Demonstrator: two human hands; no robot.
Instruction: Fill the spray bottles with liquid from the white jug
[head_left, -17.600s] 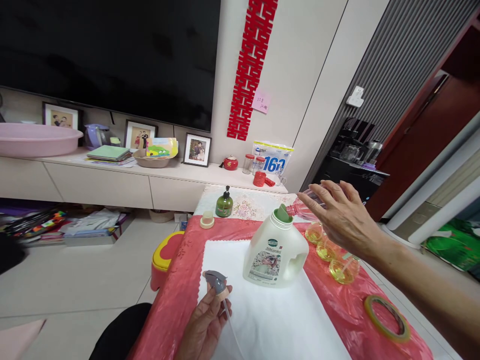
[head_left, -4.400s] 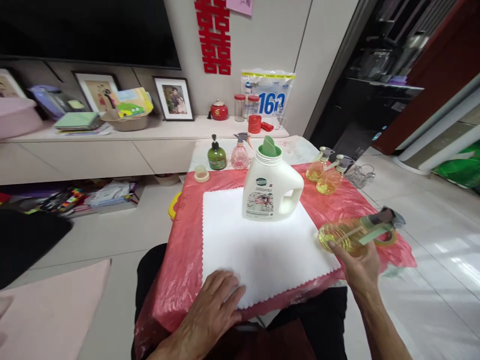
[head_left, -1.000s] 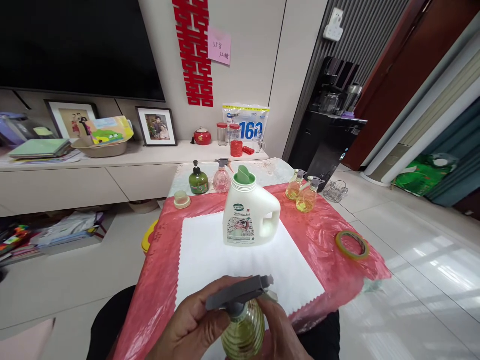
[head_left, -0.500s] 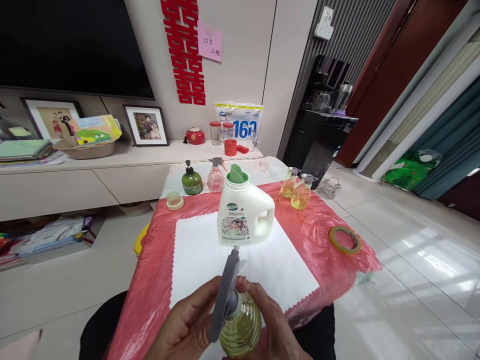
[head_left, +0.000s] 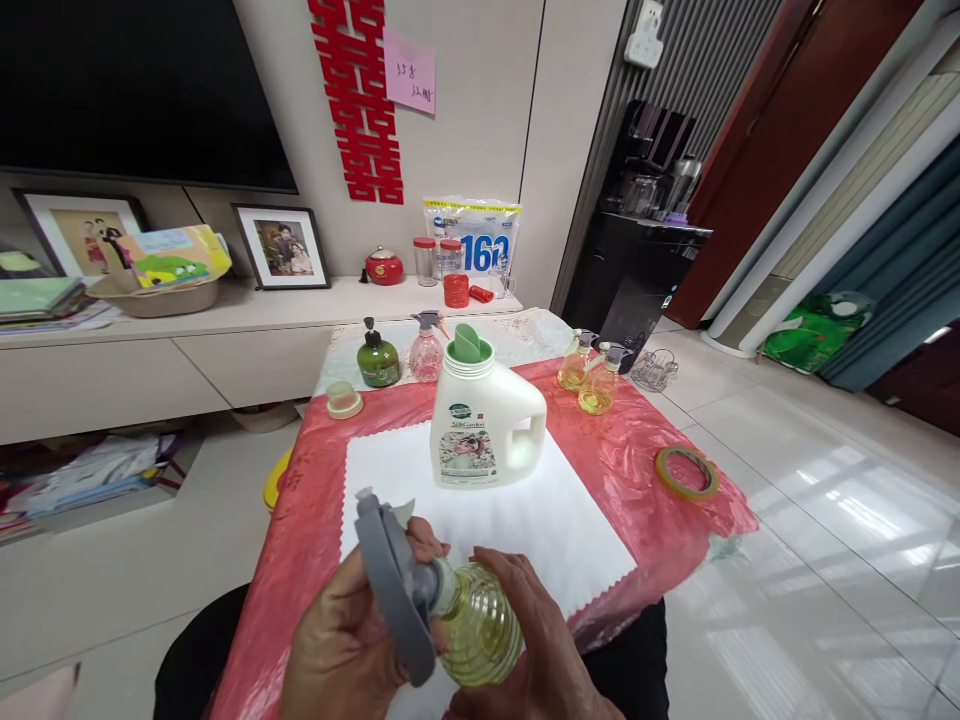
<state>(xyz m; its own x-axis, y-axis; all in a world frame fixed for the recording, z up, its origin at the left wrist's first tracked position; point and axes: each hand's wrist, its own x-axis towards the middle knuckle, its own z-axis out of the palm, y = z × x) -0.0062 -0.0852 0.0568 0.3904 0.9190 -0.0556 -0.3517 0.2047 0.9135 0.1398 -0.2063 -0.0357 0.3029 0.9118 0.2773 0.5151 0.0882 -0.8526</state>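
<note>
Low in the view, both my hands hold a small ribbed spray bottle [head_left: 480,632] of yellow liquid. My left hand [head_left: 341,645] is closed around its grey trigger head [head_left: 386,580], which points up and to the left. Cupped under and around the bottle's body is my right hand [head_left: 536,650]. Beyond them a white detergent jug [head_left: 484,420] with a green spout stands on a white cloth [head_left: 525,525] over a red table cover [head_left: 637,470].
Two more yellow spray bottles [head_left: 589,375] stand at the table's far right. A pink spray bottle [head_left: 426,350], a green pump bottle [head_left: 377,357] and a loose cap [head_left: 343,400] are at the far left. A tape roll [head_left: 686,472] lies right. A low cabinet [head_left: 187,350] lines the wall.
The grey trigger head has turned in my left hand, from pointing right, to up, to up-left. The bottle stays in my right hand.
</note>
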